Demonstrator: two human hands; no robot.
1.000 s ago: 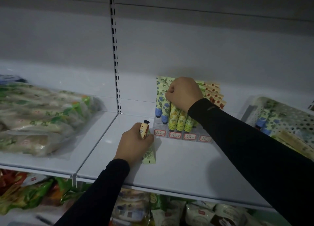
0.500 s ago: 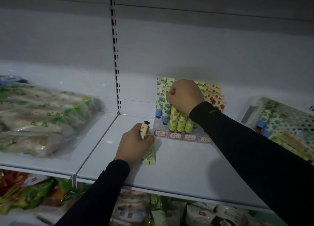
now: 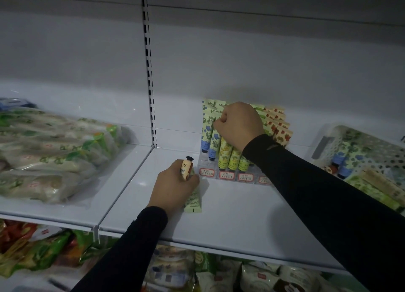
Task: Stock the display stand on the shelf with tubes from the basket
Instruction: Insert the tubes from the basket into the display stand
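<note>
Little moved; white shelf [image 3: 230,221], grey back wall [image 3: 263,61], dim light.

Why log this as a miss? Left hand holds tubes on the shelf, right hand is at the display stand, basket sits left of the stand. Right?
One thing is off: the basket sits to the right of the display stand, not left, as the head view shows. The rest stands: the left hand holds tubes on the shelf, and the right hand is at the stand.
</note>
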